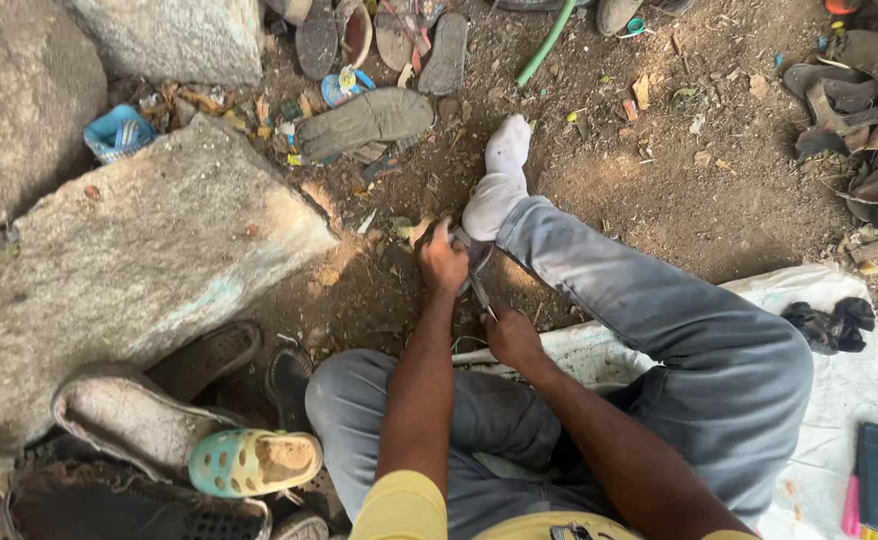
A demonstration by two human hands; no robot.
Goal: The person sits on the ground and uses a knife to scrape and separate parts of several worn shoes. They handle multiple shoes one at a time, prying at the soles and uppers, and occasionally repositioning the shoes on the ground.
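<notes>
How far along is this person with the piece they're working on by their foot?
Done: nothing finished shows near the hands. In hand: the left hand grips a dark piece against the white-socked foot, and the right hand holds a thin metal tool to it. Left: hard to judge; worn sandals lie on the dirt and a green clog sits by the knee, all untouched.

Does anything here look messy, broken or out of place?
Yes. Single worn shoe soles and sandals lie scattered on the dirt, unpaired. A yellow-and-teal perforated clog sits atop a heap of old shoes. The person wears one white sock, no shoe.
</notes>
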